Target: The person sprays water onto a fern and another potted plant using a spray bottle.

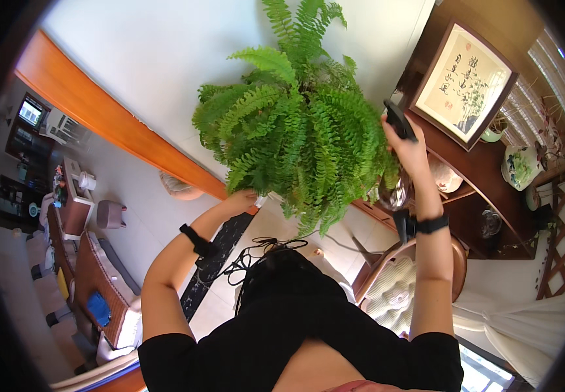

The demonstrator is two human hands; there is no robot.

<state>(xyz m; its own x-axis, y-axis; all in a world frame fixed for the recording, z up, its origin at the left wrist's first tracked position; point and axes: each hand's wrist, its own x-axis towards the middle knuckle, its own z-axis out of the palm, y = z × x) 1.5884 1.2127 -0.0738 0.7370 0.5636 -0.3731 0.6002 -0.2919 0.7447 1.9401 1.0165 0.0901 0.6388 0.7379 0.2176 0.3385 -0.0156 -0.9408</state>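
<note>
A large, bushy green fern (295,124) fills the middle in front of me, its fronds hanging over whatever holds it. My right hand (410,147) is at the fern's right side, closed around what looks like a spray bottle. Its black head (400,121) sticks up above my fingers, and a clear, shiny body (397,193) shows lower down beside my wrist. My left hand (238,202) reaches to the fern's lower left edge, beside a small white piece. Fronds hide most of its fingers, so I cannot see what they hold.
A framed picture (465,85) stands on a dark wooden cabinet (442,140) at the right, near a white vase (523,166). Below is a chair with a pale cushion (393,287). Black cables (256,255) loop by my waist. An orange wooden frame (113,111) runs along the left.
</note>
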